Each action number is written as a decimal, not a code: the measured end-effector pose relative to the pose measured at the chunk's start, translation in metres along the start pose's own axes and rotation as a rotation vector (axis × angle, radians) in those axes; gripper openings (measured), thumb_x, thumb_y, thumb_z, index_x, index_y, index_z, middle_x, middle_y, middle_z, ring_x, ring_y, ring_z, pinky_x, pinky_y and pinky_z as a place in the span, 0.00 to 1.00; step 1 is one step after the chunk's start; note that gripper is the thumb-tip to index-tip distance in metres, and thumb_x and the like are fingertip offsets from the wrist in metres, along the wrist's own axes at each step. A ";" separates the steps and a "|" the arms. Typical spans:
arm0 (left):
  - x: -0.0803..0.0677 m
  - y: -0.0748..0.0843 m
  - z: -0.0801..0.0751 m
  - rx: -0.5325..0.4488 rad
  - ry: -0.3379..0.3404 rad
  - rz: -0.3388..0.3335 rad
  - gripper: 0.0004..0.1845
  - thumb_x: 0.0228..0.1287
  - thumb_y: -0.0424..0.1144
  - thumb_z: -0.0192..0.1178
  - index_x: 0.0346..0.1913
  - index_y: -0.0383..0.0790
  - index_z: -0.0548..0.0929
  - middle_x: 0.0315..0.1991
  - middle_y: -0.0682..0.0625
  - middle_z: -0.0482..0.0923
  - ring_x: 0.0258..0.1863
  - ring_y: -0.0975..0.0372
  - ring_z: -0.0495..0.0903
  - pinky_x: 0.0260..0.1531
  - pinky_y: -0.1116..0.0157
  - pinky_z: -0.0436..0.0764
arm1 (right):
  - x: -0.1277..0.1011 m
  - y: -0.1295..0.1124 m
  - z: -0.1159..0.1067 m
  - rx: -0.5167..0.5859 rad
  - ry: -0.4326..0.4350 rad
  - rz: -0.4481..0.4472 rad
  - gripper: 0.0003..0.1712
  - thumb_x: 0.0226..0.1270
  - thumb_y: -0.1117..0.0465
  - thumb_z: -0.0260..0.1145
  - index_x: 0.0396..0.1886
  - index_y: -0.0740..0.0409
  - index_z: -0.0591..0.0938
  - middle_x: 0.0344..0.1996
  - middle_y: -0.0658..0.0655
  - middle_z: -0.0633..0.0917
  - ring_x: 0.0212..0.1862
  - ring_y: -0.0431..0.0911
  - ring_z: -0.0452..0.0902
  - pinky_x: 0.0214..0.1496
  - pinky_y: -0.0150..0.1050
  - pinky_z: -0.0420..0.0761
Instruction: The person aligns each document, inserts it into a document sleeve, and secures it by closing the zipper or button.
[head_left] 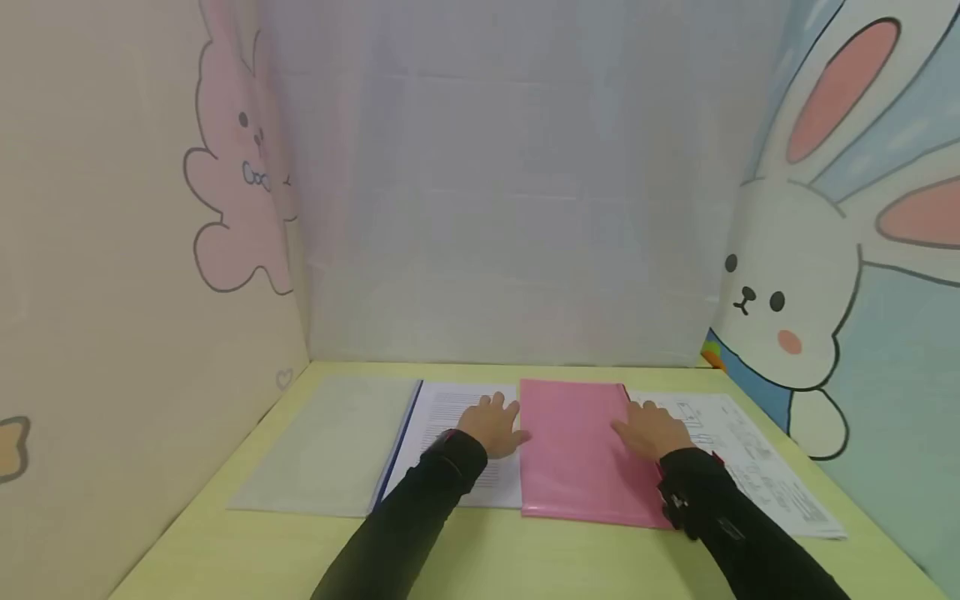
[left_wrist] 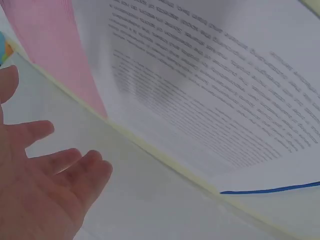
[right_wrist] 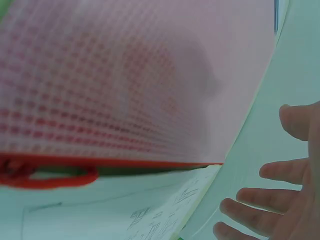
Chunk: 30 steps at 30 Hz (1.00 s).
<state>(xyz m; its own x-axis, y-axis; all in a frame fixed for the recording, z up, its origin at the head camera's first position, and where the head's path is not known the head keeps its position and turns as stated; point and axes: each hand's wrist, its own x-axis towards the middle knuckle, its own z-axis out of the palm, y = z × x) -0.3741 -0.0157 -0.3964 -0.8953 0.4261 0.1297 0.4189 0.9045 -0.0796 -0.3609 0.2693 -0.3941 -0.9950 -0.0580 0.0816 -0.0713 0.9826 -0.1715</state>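
Observation:
My left hand [head_left: 492, 427] is over the printed text sheet [head_left: 438, 417], its fingers spread and the thumb pointing toward the pink mesh document pouch [head_left: 562, 475]. Over the right edge of that pouch is my right hand [head_left: 654, 431], fingers extended and holding nothing. In the right wrist view the pouch shows a red edge strip [right_wrist: 150, 161] with a red loop [right_wrist: 60, 181] on it. A pale translucent folder [head_left: 315, 450] with a blue edge strip [head_left: 397, 446] lies left of the text sheet. Right of the pouch lies a sheet with printed diagrams [head_left: 765, 475].
The pale yellow table [head_left: 225, 550] carries all of these in one row. A white curtain-like sheet [head_left: 510, 208] hangs behind its back edge. Side panels with cartoon rabbits [head_left: 795, 317] stand left and right.

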 end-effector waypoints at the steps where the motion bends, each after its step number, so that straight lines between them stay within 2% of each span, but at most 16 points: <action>1: 0.000 0.005 0.000 0.002 -0.004 0.004 0.32 0.74 0.63 0.53 0.68 0.45 0.76 0.62 0.43 0.76 0.59 0.50 0.76 0.55 0.52 0.80 | -0.001 0.002 0.000 -0.005 -0.009 0.008 0.36 0.75 0.47 0.55 0.63 0.77 0.72 0.54 0.79 0.77 0.56 0.72 0.74 0.53 0.69 0.75; 5: -0.003 0.021 0.001 0.013 -0.013 0.026 0.27 0.72 0.61 0.56 0.59 0.43 0.82 0.50 0.46 0.79 0.51 0.53 0.78 0.49 0.55 0.82 | -0.006 0.008 0.000 -0.029 -0.049 0.029 0.32 0.75 0.48 0.57 0.55 0.77 0.76 0.47 0.74 0.80 0.47 0.65 0.78 0.49 0.65 0.78; 8: -0.004 0.028 0.003 -0.052 -0.013 0.006 0.25 0.71 0.58 0.59 0.57 0.40 0.82 0.48 0.45 0.77 0.48 0.53 0.78 0.46 0.55 0.82 | -0.009 0.010 0.000 -0.043 -0.076 0.035 0.29 0.75 0.49 0.59 0.51 0.75 0.78 0.39 0.68 0.81 0.39 0.59 0.77 0.43 0.58 0.79; 12: -0.002 0.034 0.010 -0.229 -0.038 -0.075 0.26 0.70 0.54 0.61 0.58 0.36 0.79 0.47 0.40 0.75 0.47 0.49 0.79 0.45 0.51 0.82 | -0.016 0.012 -0.001 -0.038 -0.106 0.052 0.24 0.74 0.50 0.61 0.47 0.72 0.80 0.30 0.61 0.78 0.33 0.54 0.73 0.36 0.50 0.74; 14: 0.000 0.036 0.014 -0.312 -0.047 -0.124 0.24 0.68 0.51 0.61 0.56 0.34 0.79 0.45 0.39 0.75 0.43 0.49 0.79 0.42 0.51 0.82 | -0.021 0.012 -0.001 -0.036 -0.120 0.059 0.22 0.74 0.51 0.61 0.44 0.70 0.81 0.27 0.59 0.77 0.30 0.52 0.73 0.35 0.49 0.73; 18: -0.001 0.039 0.017 -0.492 -0.053 -0.202 0.12 0.61 0.41 0.60 0.37 0.33 0.81 0.31 0.42 0.77 0.25 0.52 0.81 0.25 0.56 0.81 | -0.030 0.010 -0.002 -0.018 -0.142 0.071 0.19 0.73 0.52 0.61 0.41 0.68 0.80 0.23 0.56 0.75 0.28 0.51 0.72 0.34 0.47 0.71; 21: -0.006 0.042 0.013 -0.626 -0.083 -0.231 0.08 0.57 0.36 0.58 0.24 0.37 0.75 0.22 0.45 0.75 0.13 0.56 0.76 0.12 0.62 0.75 | -0.033 0.008 -0.002 0.004 -0.147 0.079 0.19 0.72 0.53 0.60 0.41 0.68 0.80 0.23 0.57 0.75 0.28 0.51 0.72 0.34 0.48 0.71; 23: -0.011 0.043 0.007 -0.689 -0.127 -0.243 0.08 0.57 0.35 0.58 0.24 0.37 0.73 0.22 0.46 0.73 0.11 0.56 0.74 0.09 0.64 0.73 | -0.034 0.008 -0.001 0.016 -0.156 0.088 0.18 0.71 0.54 0.59 0.41 0.68 0.79 0.24 0.57 0.75 0.29 0.52 0.72 0.35 0.48 0.71; 26: -0.018 0.045 0.000 -0.730 -0.171 -0.257 0.08 0.58 0.37 0.59 0.28 0.34 0.75 0.24 0.46 0.73 0.12 0.57 0.72 0.09 0.65 0.72 | -0.035 0.010 0.005 0.035 -0.170 0.098 0.17 0.69 0.55 0.59 0.39 0.67 0.79 0.25 0.58 0.75 0.29 0.52 0.72 0.34 0.47 0.71; 28: -0.021 0.046 -0.004 -0.745 -0.183 -0.270 0.10 0.58 0.38 0.60 0.30 0.32 0.76 0.25 0.45 0.73 0.13 0.57 0.73 0.09 0.65 0.73 | -0.035 0.012 0.008 0.056 -0.180 0.104 0.16 0.69 0.55 0.60 0.38 0.67 0.79 0.24 0.58 0.75 0.28 0.51 0.73 0.33 0.46 0.71; 30: -0.021 0.047 -0.003 -0.743 -0.165 -0.276 0.10 0.57 0.38 0.61 0.28 0.33 0.76 0.24 0.45 0.73 0.13 0.57 0.73 0.10 0.65 0.72 | -0.036 0.012 0.010 0.078 -0.183 0.108 0.16 0.68 0.55 0.61 0.38 0.67 0.79 0.24 0.57 0.75 0.28 0.50 0.73 0.32 0.45 0.71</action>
<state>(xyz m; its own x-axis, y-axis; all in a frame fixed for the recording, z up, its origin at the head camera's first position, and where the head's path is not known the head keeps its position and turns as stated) -0.3352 0.0184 -0.4000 -0.9676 0.2302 -0.1037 0.1184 0.7764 0.6190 -0.3269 0.2817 -0.4089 -0.9928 0.0091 -0.1198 0.0384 0.9687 -0.2451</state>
